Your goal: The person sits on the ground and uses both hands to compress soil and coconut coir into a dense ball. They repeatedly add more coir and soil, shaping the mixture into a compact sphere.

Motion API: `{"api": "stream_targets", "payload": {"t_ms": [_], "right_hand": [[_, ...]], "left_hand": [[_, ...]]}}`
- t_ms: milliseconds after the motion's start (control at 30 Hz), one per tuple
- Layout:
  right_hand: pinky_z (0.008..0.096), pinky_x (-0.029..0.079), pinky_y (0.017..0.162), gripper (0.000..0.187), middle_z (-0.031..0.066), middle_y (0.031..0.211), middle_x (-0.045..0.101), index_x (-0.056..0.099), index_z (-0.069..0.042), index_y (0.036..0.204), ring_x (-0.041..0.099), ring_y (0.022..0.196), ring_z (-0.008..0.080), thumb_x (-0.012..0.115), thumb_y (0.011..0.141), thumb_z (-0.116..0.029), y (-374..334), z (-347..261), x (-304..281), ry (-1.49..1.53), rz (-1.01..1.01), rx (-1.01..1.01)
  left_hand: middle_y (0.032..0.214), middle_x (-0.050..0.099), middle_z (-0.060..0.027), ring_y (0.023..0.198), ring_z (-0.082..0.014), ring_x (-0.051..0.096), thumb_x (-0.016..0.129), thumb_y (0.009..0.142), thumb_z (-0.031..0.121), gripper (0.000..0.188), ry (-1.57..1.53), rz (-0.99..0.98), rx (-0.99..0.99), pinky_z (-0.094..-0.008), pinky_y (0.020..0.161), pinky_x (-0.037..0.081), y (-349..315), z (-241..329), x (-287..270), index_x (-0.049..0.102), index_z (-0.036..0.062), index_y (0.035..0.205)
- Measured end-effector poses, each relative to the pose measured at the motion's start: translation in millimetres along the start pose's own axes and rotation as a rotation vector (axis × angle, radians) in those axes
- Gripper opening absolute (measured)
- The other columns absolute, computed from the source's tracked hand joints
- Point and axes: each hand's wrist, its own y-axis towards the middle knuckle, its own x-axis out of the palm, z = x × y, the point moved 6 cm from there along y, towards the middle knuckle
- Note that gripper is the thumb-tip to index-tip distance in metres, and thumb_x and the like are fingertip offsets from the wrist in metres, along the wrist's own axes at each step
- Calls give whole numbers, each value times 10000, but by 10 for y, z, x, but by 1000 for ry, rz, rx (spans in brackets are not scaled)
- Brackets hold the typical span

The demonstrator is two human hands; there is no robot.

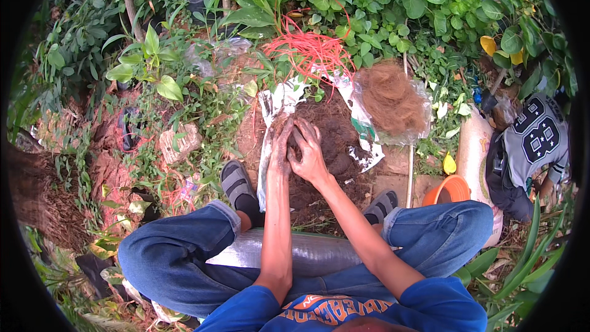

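Observation:
A heap of dark brown soil (335,135) lies on a torn-open white sack (278,99) on the ground between my feet. My left hand (281,147) and my right hand (308,150) are side by side in the soil, both dirty with it. My left hand's fingers point away, pressed into the heap. My right hand's fingers curl over a clump of soil next to it. Whether either hand truly grips soil is unclear.
A clear bag of brown coconut fibre (393,101) sits right of the soil. Red-orange string (310,49) lies tangled behind. An orange pot (448,189), a white sack (474,154), another person in a grey jersey (531,144) are at right. A silver roll (307,251) lies under my knees.

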Motion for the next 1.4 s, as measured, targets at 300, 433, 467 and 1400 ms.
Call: {"api": "stream_targets", "payload": {"t_ms": [300, 433, 467, 1400], "right_hand": [[474, 257, 1087, 520, 178, 1273, 516, 506, 14, 1224, 434, 1258, 362, 563, 716, -77, 160, 20, -171, 379, 182, 103], [488, 222, 1100, 537, 180, 1314, 468, 449, 8, 1274, 330, 1296, 407, 585, 772, -124, 135, 33, -204, 123, 189, 128], [450, 213, 1102, 571, 194, 1344, 442, 440, 30, 1285, 319, 1307, 370, 565, 850, -318, 111, 61, -200, 65, 205, 165], [322, 374, 990, 608, 143, 1235, 531, 436, 53, 1275, 507, 1129, 190, 692, 773, -173, -17, 555, -140, 789, 220, 605]], "left_hand": [[1154, 563, -29, 986, -121, 561, 617, 911, 274, 462, -32, 96, 22, -269, 800, 488, -95, 58, 44, 476, 49, 1289], [975, 578, 19, 853, -71, 526, 593, 928, 283, 330, 100, 167, 85, -255, 712, 460, -248, 142, 314, 557, 58, 1167], [933, 554, 30, 801, -64, 492, 596, 927, 292, 292, 155, 173, 121, -249, 680, 436, -267, 134, 340, 575, 55, 1095], [1220, 555, -103, 1101, -198, 539, 444, 954, 478, 536, 30, 117, -78, -344, 922, 436, -184, -232, 372, 484, 48, 1271]]}}
